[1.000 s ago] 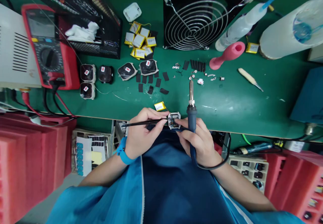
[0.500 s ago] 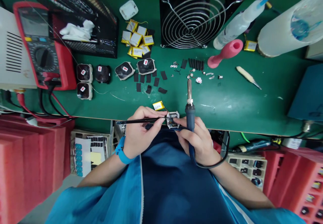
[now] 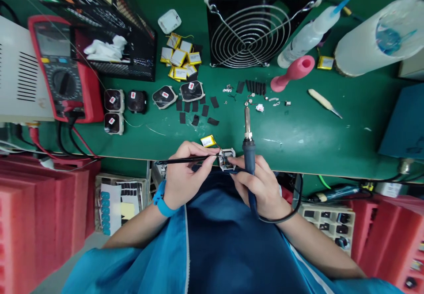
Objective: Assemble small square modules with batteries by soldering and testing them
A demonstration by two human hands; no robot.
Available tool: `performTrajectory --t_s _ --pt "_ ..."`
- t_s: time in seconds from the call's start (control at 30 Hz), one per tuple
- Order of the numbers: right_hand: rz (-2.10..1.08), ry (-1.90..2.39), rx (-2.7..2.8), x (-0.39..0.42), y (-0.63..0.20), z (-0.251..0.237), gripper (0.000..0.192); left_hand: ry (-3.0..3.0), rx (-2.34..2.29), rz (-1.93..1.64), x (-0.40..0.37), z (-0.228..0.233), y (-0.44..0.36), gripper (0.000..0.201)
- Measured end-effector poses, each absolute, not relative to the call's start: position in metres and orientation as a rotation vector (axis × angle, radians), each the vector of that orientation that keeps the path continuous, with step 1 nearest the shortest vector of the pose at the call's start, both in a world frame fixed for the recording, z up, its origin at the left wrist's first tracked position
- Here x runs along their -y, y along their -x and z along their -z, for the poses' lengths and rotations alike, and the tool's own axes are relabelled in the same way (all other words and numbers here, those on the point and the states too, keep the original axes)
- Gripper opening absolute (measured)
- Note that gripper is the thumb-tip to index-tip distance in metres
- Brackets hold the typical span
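My left hand [image 3: 189,177] is closed on slim black tweezers [image 3: 182,160], whose tip reaches the left side of an opened watch case [image 3: 231,153]. Small electronic parts show inside the case, which sits at the bench's front edge. A yellow battery [image 3: 208,141] lies just behind it, seemingly joined by thin wires. My right hand [image 3: 265,190] is closed round a soldering iron [image 3: 249,157] with its metal tip pointing away from me. One right fingertip presses at the inside of the case. Contact between the tweezer tip and the parts is too small to make out.
A fan [image 3: 247,46] stands at the back, beside a bottle [image 3: 304,37] and a pink holder [image 3: 293,74]. Left are a pile of batteries [image 3: 179,57], watch cases [image 3: 192,90], black pads [image 3: 195,120] and a red multimeter [image 3: 62,77]. A white-handled tool [image 3: 321,99] lies right.
The whole view has shifted slightly. Both hands keep their grip on the tweezers and the soldering iron, and the watch case looks tilted a little differently.
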State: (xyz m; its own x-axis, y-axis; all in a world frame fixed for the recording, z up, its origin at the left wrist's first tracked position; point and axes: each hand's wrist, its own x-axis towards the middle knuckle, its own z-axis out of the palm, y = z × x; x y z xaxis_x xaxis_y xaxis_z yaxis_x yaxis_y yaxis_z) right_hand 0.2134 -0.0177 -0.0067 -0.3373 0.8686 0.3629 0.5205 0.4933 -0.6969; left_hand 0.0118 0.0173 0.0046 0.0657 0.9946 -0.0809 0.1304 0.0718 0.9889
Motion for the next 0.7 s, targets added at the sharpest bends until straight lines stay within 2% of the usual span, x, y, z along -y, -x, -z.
performTrajectory --t_s 0.7 --pt "-0.628 1.134 2.016 0.018 -0.2147 0.0073 0.027 -1.377 -1.305 -0.968 -0.0179 -0.0056 -0.0099 0.014"
